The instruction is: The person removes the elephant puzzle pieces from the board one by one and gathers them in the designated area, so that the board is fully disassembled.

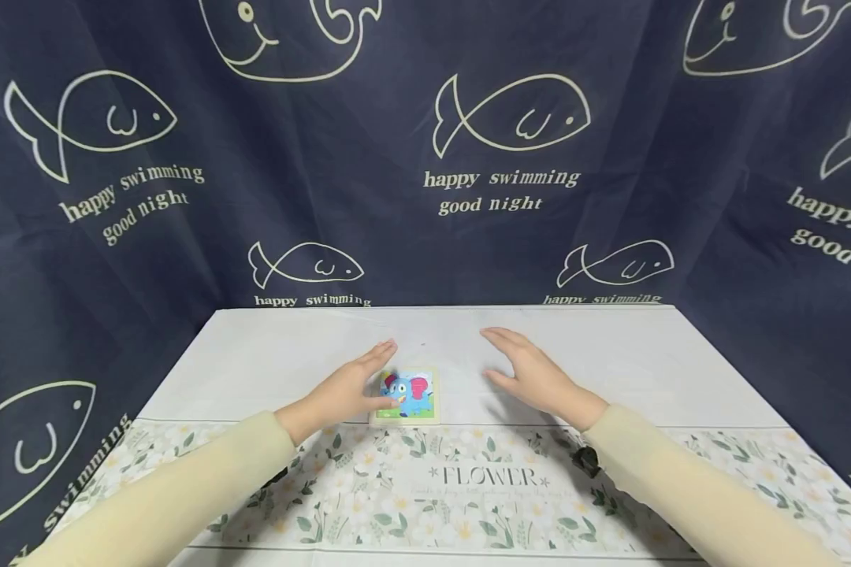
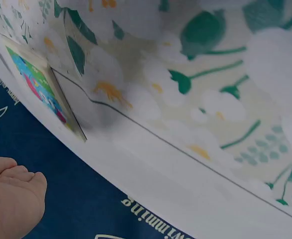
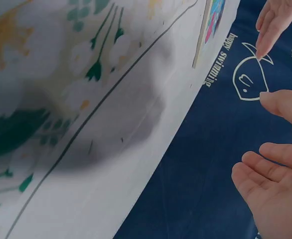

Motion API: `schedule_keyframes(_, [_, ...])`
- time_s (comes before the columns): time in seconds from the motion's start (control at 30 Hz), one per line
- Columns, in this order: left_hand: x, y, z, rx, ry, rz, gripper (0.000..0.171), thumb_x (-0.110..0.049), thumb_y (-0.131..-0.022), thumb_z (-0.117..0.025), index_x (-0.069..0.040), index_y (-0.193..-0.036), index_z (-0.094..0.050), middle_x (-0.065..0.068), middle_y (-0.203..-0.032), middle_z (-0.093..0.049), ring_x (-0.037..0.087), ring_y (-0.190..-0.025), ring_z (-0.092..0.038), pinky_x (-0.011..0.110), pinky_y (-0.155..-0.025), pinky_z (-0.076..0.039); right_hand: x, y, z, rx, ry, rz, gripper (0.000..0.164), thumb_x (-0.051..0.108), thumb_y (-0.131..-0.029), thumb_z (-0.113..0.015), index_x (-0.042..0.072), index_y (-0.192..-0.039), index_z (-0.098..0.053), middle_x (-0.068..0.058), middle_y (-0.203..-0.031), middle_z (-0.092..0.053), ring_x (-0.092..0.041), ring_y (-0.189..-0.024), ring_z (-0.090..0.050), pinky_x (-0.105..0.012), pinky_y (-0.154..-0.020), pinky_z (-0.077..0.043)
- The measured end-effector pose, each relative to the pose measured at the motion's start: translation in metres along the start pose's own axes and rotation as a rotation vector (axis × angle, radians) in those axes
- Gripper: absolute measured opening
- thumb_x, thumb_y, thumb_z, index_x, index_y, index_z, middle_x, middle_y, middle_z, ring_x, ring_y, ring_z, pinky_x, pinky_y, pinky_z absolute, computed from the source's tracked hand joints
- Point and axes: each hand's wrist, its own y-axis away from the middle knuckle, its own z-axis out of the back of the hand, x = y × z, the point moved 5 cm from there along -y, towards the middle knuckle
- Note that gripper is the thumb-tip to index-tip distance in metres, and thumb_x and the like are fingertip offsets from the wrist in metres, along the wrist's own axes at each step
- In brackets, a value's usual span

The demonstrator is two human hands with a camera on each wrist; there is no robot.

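A small square picture puzzle with a blue, pink-eared elephant and a pale frame lies flat on the white part of the table. My left hand is held just left of it, and its thumb overlaps the picture's lower left in the head view. The left wrist view shows this hand raised, apart from the puzzle. On the other side, my right hand hovers with thumb and fingers spread apart and nothing between them. Its palm shows bare in the right wrist view.
The white table carries a floral band printed with the word FLOWER along its near side. Behind and around it hangs a dark blue curtain with fish drawings. A dark band shows at the right wrist.
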Motion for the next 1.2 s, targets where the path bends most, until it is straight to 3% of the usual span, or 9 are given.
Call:
schedule_keyframes(0.43, [-0.001,-0.011,-0.014,0.007,0.042,0.013,0.088,-0.034,-0.083,-0.076,-0.002,-0.151,-0.030,0.010,-0.160,-0.025,0.031,-0.146,-0.027,0.044,-0.120,-0.027,0.017,-0.027,-0.014,-0.054,-0.122,-0.004,0.058,0.018,-0.082,-0.078,-0.004,-0.131,-0.056,-0.018,-0.127,-0.060,-0.035,-0.111,-0.062,-0.045,-0.098,-0.053])
schedule_keyframes(0.67, [-0.006,-0.014,-0.017,0.008,0.063,0.008,0.086,-0.036,-0.083,-0.075,-0.001,-0.149,-0.033,0.013,-0.158,-0.029,0.031,-0.145,-0.029,0.045,-0.120,-0.026,0.023,-0.036,-0.025,-0.041,-0.162,-0.021,0.050,0.014,-0.080,-0.079,-0.005,-0.123,-0.062,-0.016,-0.116,-0.064,-0.033,-0.099,-0.065,-0.042,-0.089,-0.056])
schedule_keyframes(0.87, [-0.003,-0.014,-0.023,0.027,0.028,0.021,0.079,-0.033,-0.086,-0.073,-0.002,-0.148,-0.036,0.012,-0.157,-0.032,0.029,-0.145,-0.031,0.043,-0.120,-0.027,0.026,-0.042,-0.035,-0.020,-0.159,-0.071,0.042,0.016,-0.080,-0.079,-0.002,-0.116,-0.067,-0.012,-0.105,-0.065,-0.025,-0.090,-0.063,-0.037,-0.081,-0.057])
schedule_keyframes(1.07, [-0.002,-0.017,-0.028,0.016,0.028,0.044,0.076,-0.031,-0.085,-0.075,0.001,-0.145,-0.040,0.015,-0.154,-0.037,0.031,-0.142,-0.036,0.044,-0.119,-0.030,0.025,-0.049,-0.043,0.010,-0.222,-0.180,0.035,0.016,-0.082,-0.078,0.000,-0.112,-0.069,-0.012,-0.104,-0.067,-0.025,-0.092,-0.065,-0.037,-0.085,-0.057])
schedule_keyframes(1.2, [-0.002,-0.020,-0.033,0.023,0.021,0.065,0.074,-0.033,-0.086,-0.074,0.002,-0.143,-0.043,0.014,-0.153,-0.039,0.031,-0.141,-0.037,0.043,-0.118,-0.031,0.026,-0.053,-0.047,0.039,-0.227,-0.210,0.032,0.015,-0.083,-0.077,0.000,-0.110,-0.070,-0.013,-0.103,-0.069,-0.025,-0.094,-0.066,-0.038,-0.087,-0.056])
